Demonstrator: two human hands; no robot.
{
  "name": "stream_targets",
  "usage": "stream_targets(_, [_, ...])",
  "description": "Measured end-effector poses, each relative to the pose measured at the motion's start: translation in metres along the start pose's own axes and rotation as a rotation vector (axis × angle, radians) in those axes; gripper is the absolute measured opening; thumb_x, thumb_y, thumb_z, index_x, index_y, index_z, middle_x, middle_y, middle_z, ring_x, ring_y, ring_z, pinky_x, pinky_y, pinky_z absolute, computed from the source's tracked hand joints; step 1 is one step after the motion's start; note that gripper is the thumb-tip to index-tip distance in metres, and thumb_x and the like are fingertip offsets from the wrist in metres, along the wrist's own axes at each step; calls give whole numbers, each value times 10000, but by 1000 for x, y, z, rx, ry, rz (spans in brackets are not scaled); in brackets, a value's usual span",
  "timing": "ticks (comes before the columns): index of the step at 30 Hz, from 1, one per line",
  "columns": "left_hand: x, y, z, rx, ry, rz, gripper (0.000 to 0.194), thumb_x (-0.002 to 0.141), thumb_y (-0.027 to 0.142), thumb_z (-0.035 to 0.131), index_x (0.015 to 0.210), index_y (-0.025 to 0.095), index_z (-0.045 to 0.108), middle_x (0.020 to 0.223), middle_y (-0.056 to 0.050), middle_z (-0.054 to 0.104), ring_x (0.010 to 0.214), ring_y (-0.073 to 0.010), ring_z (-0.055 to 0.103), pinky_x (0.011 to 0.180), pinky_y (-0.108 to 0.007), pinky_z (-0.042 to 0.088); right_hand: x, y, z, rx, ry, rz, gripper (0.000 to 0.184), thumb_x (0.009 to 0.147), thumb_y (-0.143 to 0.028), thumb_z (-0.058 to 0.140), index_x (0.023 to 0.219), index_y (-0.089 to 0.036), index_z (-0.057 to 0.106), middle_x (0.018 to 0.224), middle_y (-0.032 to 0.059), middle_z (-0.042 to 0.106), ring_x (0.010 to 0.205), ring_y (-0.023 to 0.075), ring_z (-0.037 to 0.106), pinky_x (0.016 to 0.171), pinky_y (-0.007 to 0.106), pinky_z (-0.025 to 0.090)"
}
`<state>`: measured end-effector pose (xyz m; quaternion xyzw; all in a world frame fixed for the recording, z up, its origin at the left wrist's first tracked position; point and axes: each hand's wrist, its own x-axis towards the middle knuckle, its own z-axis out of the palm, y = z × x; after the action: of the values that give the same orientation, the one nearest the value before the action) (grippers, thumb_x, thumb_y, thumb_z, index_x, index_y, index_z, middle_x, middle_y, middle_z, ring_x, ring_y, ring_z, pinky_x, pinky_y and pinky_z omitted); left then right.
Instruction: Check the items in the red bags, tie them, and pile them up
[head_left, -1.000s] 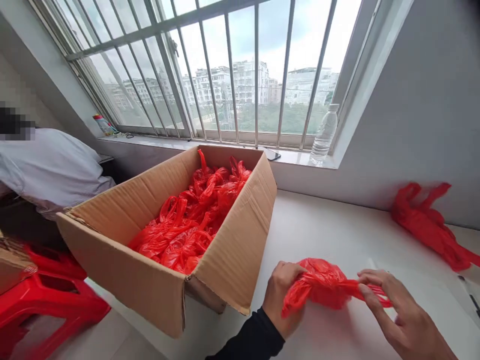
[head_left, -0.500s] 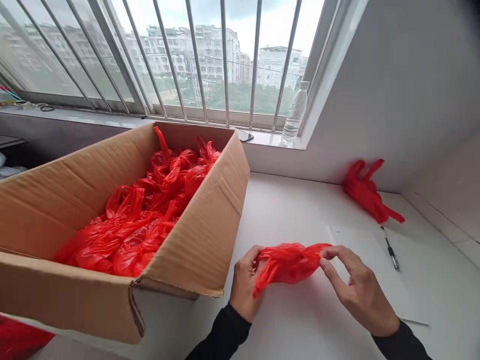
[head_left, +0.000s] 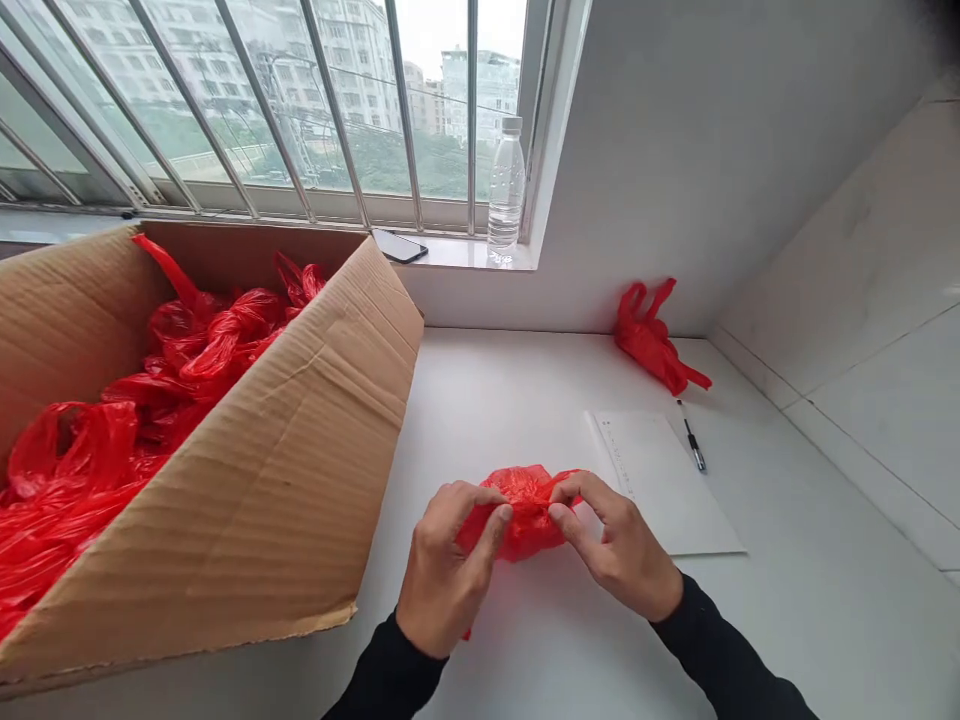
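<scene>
A bunched red plastic bag (head_left: 525,485) is between my two hands, just above or on the white table (head_left: 480,410); I cannot tell which. My left hand (head_left: 454,560) pinches the bag's near side between thumb and index finger. Opposite it, my right hand (head_left: 619,545) pinches the gathered plastic at the middle of the bag, its fingertips close to the left ones. What the bag contains, if anything, is hidden. More red plastic bags (head_left: 217,340), crumpled and some knotted, fill the cardboard box (head_left: 300,450) left of my hands.
Another red bag (head_left: 651,345) lies against the back wall. Right of my hands are a white paper pad (head_left: 667,480) and a black pen (head_left: 694,445). A phone (head_left: 399,246) and a clear water bottle (head_left: 507,190) are on the sill by the barred window.
My view has turned right and down. My left hand has shifted from the bag's left end to its near side, and my right hand has moved inward, so both now pinch near the middle.
</scene>
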<state>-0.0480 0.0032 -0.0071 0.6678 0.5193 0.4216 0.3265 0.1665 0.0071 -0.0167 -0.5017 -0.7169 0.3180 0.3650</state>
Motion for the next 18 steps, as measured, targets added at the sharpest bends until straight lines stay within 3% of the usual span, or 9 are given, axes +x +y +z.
stream_targets(3, [6, -16, -5, -83, 182, -178, 251, 918, 468, 609, 891, 223, 657, 847, -15, 682, 777, -183, 629, 727, -303, 482, 2, 12, -7, 9, 109, 100, 171, 992, -381, 492, 922, -250, 576, 873, 9, 608, 797, 179, 554, 549, 276, 377])
stream_targets(6, [14, -28, -8, -144, 328, -259, 313, 899, 517, 603, 916, 205, 620, 873, -37, 676, 804, -199, 631, 720, -305, 490, 9, 25, -15, 118, 290, 160, 203, 992, -423, 493, 914, -246, 554, 842, -4, 574, 795, 172, 548, 656, 279, 431])
stream_targets(8, [19, -28, -5, -155, 322, -240, 325, 915, 524, 565, 979, 209, 612, 953, -50, 681, 876, -211, 645, 757, -314, 501, 16, 30, -17, 194, 343, 149, 203, 984, -439, 505, 947, -246, 561, 867, -5, 583, 831, 174, 565, 756, 295, 458])
stream_targets(11, [29, -16, 9, -126, 240, -165, 357, 865, 492, 651, 1118, 242, 624, 1071, -46, 682, 1014, -229, 639, 858, -328, 499, 28, 27, -13, 239, 264, 119, 264, 936, -464, 582, 1093, -252, 589, 977, 15, 645, 905, 196, 596, 840, 324, 478])
stream_targets(14, [46, -9, 21, -78, 170, -94, 250, 811, 426, 729, 965, 232, 696, 948, -29, 701, 930, -222, 651, 863, -328, 493, 38, 26, -6, 246, 215, 116, 292, 904, -461, 632, 1094, -238, 625, 985, 28, 673, 905, 205, 615, 856, 336, 482])
stream_targets(16, [58, -14, 22, -94, 211, -100, 215, 845, 424, 690, 831, 210, 682, 837, -20, 688, 816, -198, 647, 815, -314, 494, 42, 31, -3, 297, 304, 130, 246, 908, -448, 630, 1001, -220, 633, 921, 23, 649, 857, 194, 602, 822, 323, 472])
stream_targets(18, [68, -27, 20, -130, 324, -130, 253, 878, 448, 641, 854, 196, 647, 834, -24, 674, 803, -187, 637, 795, -300, 492, 42, 42, -4, 375, 447, 149, 237, 924, -448, 607, 964, -215, 600, 868, 9, 589, 801, 174, 556, 771, 304, 451])
